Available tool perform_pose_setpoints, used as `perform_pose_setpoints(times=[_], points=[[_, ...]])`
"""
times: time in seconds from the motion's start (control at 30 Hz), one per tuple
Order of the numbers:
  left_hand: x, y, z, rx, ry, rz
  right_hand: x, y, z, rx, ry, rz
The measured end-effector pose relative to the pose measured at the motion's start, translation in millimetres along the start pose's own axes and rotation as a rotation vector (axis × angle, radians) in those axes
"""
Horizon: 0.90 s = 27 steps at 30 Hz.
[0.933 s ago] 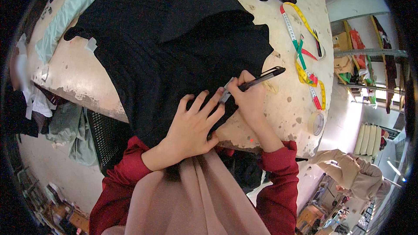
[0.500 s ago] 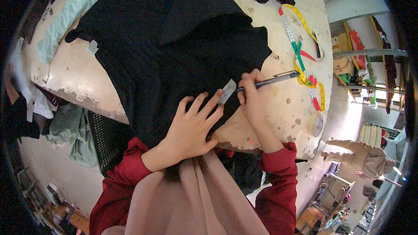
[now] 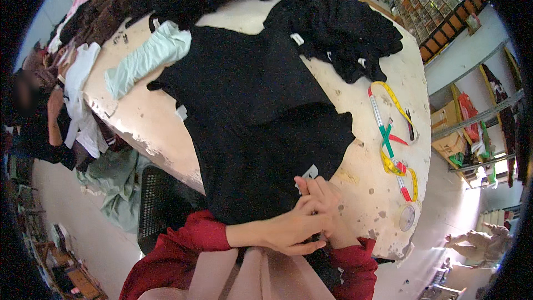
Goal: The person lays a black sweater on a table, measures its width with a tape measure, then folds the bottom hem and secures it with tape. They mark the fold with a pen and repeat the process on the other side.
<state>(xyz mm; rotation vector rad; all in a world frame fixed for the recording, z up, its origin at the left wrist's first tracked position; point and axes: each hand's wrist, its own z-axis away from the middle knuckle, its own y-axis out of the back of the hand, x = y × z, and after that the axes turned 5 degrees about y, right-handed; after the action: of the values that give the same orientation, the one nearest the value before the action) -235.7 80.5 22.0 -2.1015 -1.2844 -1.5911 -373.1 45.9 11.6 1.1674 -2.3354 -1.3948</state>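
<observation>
My left hand (image 3: 294, 228) lies over my right hand (image 3: 325, 203) at the table's near edge, both with fingers bent. A dark pen (image 3: 317, 237) shows only in small bits between them, so I cannot make out exactly which fingers grip it. Just beyond my fingers, a pale label (image 3: 310, 171) sits on the lower right of a black garment (image 3: 244, 94), which is spread over the worn, light tabletop (image 3: 363, 178). A looped, coloured measuring tape (image 3: 383, 133) and a roll of tape (image 3: 407, 217) lie right of it.
Black garment piles (image 3: 338, 28), brown cloth (image 3: 100, 16) and a rolled mint cloth (image 3: 144, 58) lie across the table. A co-worker's arm (image 3: 54, 116) is at the left. A black perforated chair (image 3: 152, 200) stands below the left edge. Shelves (image 3: 466, 122) and a person in beige (image 3: 477, 244) are at the right.
My view has shifted, showing more of the far table. My hands have come together and moved toward me relative to the label; my left hand left the garment, and the pen is now mostly hidden.
</observation>
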Motion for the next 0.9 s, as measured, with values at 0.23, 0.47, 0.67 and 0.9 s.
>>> perform_pose_setpoints(times=[0.23,0.47,0.67,0.9], points=[[27.9,47.5,-4.0,0.172,0.023,-0.430,121.2,11.8,15.8,0.300,-0.815,-0.403],[6.6,187.5,90.4,1.249,0.469,-0.610,204.4,37.2,54.9,0.071,-0.716,0.690],[-14.8,194.3,111.9,1.291,0.706,-0.504,140.7,19.1,-10.6,0.345,-0.537,0.426],[-37.8,194.9,96.9,1.293,0.663,-0.390,56.4,-27.9,-94.7,0.235,-0.357,0.228]])
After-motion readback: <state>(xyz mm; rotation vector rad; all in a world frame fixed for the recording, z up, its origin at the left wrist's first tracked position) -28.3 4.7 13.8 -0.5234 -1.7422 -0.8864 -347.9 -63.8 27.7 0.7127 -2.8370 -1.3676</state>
